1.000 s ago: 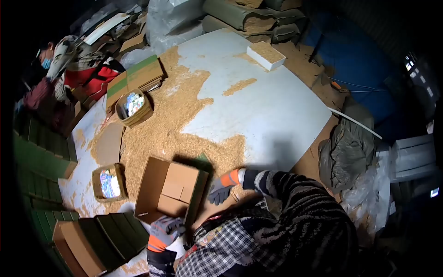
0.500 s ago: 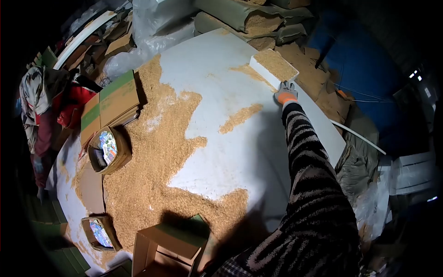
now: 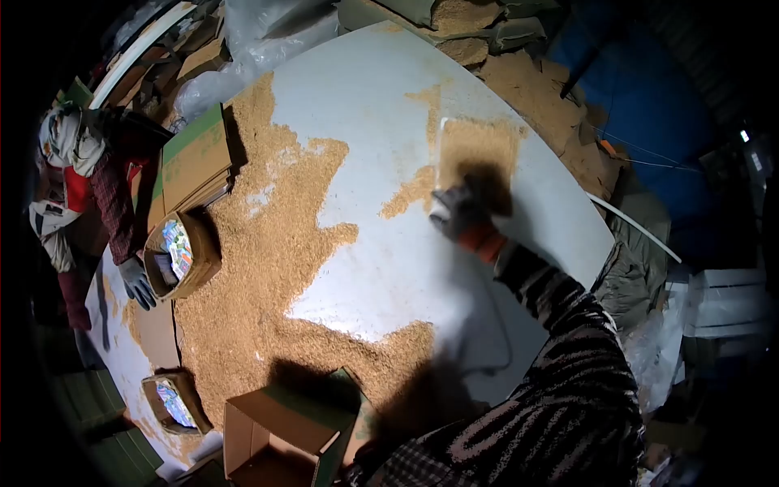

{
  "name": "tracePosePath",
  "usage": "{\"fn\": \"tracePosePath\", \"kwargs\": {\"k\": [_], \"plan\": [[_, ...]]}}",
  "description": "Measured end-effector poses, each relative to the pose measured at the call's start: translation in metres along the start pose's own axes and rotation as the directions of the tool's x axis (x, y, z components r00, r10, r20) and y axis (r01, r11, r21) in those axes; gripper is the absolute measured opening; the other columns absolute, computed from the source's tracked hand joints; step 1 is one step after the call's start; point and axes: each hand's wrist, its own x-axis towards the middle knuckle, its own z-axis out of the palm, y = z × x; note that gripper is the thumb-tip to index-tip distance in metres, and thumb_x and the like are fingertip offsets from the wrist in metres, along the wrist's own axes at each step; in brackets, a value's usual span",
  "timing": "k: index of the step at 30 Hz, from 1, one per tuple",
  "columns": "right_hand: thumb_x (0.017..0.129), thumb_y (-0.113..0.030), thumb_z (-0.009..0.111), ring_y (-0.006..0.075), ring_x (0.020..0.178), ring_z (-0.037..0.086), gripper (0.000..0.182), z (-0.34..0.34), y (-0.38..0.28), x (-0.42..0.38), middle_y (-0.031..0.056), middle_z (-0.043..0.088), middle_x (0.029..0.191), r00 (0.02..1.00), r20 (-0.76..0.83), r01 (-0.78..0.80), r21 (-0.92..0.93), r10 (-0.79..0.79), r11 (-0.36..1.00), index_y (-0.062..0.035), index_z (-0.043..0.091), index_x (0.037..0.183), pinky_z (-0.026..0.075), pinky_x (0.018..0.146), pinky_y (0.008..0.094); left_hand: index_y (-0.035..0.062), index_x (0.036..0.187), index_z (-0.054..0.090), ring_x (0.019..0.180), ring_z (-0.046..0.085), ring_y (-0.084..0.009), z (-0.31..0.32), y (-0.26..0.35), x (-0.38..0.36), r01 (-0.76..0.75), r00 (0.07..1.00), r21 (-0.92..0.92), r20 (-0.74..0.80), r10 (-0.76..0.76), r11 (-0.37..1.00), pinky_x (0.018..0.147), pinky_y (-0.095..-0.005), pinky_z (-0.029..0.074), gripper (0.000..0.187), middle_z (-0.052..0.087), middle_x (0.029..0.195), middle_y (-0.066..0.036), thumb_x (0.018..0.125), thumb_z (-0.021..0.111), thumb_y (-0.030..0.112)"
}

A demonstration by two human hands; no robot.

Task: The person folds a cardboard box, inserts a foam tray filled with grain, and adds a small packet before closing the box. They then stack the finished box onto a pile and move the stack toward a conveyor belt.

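Observation:
My right hand (image 3: pixel 457 213), in a grey glove with an orange cuff, reaches out over the white table (image 3: pixel 381 89) and grips the near end of a white foam tray (image 3: pixel 479 150) heaped with sawdust. The tray is blurred and sits towards the middle right of the table. Its near part is hidden by the glove. My striped sleeve runs back to the lower right. My left hand is out of view.
A wide spread of sawdust (image 3: pixel 268 268) covers the table's left half. An open cardboard box (image 3: pixel 276 430) stands at the near edge. Two small boxes of colourful packets (image 3: pixel 178 252) (image 3: pixel 174 402) and flat cartons (image 3: pixel 191 162) lie left, by another person's gloved hand (image 3: pixel 138 284). Sacks (image 3: pixel 454 16) lie behind the table.
My right hand has drawn the sawdust tray from the table's far edge toward me. The person at the left has lowered a gloved hand beside the packet box.

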Motion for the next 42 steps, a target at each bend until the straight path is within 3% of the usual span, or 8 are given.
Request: {"fn": "tracePosePath", "kwargs": {"k": [3,7,13,17,24,31,37,42], "plan": [[0.085,-0.044,0.061,0.0298,0.123,0.048,0.053,-0.037,-0.106,-0.050,0.0090,0.053,0.134,0.949,0.196,0.144,0.424,-0.246,0.894,-0.0190,0.055,0.131,0.024,0.111,0.0518,-0.0006,0.143,0.040,0.131,0.045,-0.0325,0.003,-0.028,0.005,-0.084,0.996,-0.097,-0.022,0.082,0.992,0.110,-0.0382,0.033,0.057,0.044,0.144,-0.021,0.094,0.060,0.022],[0.090,-0.059,0.046,0.0317,0.139,0.030,0.070,-0.050,-0.141,-0.076,0.0105,0.035,0.151,0.892,0.290,0.349,0.043,-0.346,0.936,-0.0181,0.037,0.146,0.017,0.114,0.0521,-0.0037,0.146,0.031,0.130,0.041,-0.0234,0.007,-0.161,0.046,-0.082,0.995,-0.327,0.030,0.097,0.942,0.107,-0.0340,0.037,0.062,0.037,0.150,-0.013,0.091,0.060,0.004],[0.089,-0.066,0.044,0.0364,0.133,0.037,0.080,-0.021,-0.058,-0.076,0.0173,0.039,0.147,0.838,0.259,-0.485,-0.052,0.481,0.873,-0.0110,0.036,0.146,0.027,0.110,0.0461,-0.0013,0.147,0.031,0.140,0.031,-0.0248,0.009,-0.130,0.024,-0.144,0.977,-0.600,0.037,0.208,0.787,0.113,-0.0368,0.025,0.064,0.032,0.154,-0.013,0.087,0.052,-0.006],[0.072,-0.070,0.067,0.0328,0.144,0.022,0.121,-0.047,-0.065,-0.111,0.0238,0.021,0.155,0.636,0.705,-0.690,0.340,0.313,0.639,0.0069,0.014,0.149,0.021,0.116,0.0364,0.0001,0.147,0.032,0.140,0.031,-0.0245,0.023,-0.129,0.020,-0.240,0.944,-0.694,-0.005,0.329,0.678,0.114,-0.0361,0.023,0.063,0.034,0.152,-0.013,0.086,0.049,-0.009],[0.078,-0.005,0.078,0.0250,0.087,0.065,0.055,-0.085,-0.132,-0.166,0.0148,0.060,0.112,0.795,0.462,-0.479,0.876,0.392,-0.061,-0.0134,0.047,0.122,0.057,0.069,0.0386,0.0010,0.143,0.039,0.135,0.039,-0.0249,0.034,-0.124,0.020,-0.361,0.922,-0.620,-0.126,0.366,0.696,0.112,-0.0349,0.028,0.064,0.043,0.146,-0.014,0.082,0.050,-0.014],[0.092,-0.013,0.059,0.0240,0.106,0.063,0.049,-0.242,-0.226,-0.137,0.0134,0.058,0.123,0.924,0.329,-0.294,0.937,0.193,-0.191,-0.0076,0.044,0.138,0.057,0.084,0.0363,-0.0001,0.131,0.053,0.124,0.047,-0.0263,0.032,-0.124,0.022,-0.471,0.877,-0.605,-0.243,0.414,0.642,0.109,-0.0353,0.033,0.046,0.053,0.132,-0.013,0.085,0.056,-0.005],[0.082,-0.014,0.074,0.0203,0.103,0.064,0.066,-0.290,-0.374,-0.124,0.0130,0.061,0.118,0.907,0.417,-0.421,0.904,-0.059,-0.074,-0.0054,0.042,0.140,0.056,0.085,0.0319,0.0043,0.130,0.054,0.119,0.049,-0.0327,0.037,-0.131,0.031,-0.486,0.873,-0.584,-0.285,0.396,0.651,0.103,-0.0389,0.038,0.043,0.053,0.129,-0.016,0.087,0.059,0.004],[0.081,-0.025,0.077,0.0240,0.114,0.057,0.078,-0.216,-0.464,-0.129,0.0160,0.056,0.130,0.879,0.432,-0.266,0.795,-0.201,0.545,-0.0083,0.036,0.146,0.047,0.096,0.0344,0.0039,0.129,0.054,0.118,0.051,-0.0321,0.047,-0.140,0.034,-0.492,0.871,-0.621,-0.342,0.353,0.611,0.103,-0.0380,0.039,0.038,0.055,0.127,-0.016,0.092,0.053,0.005]]}}
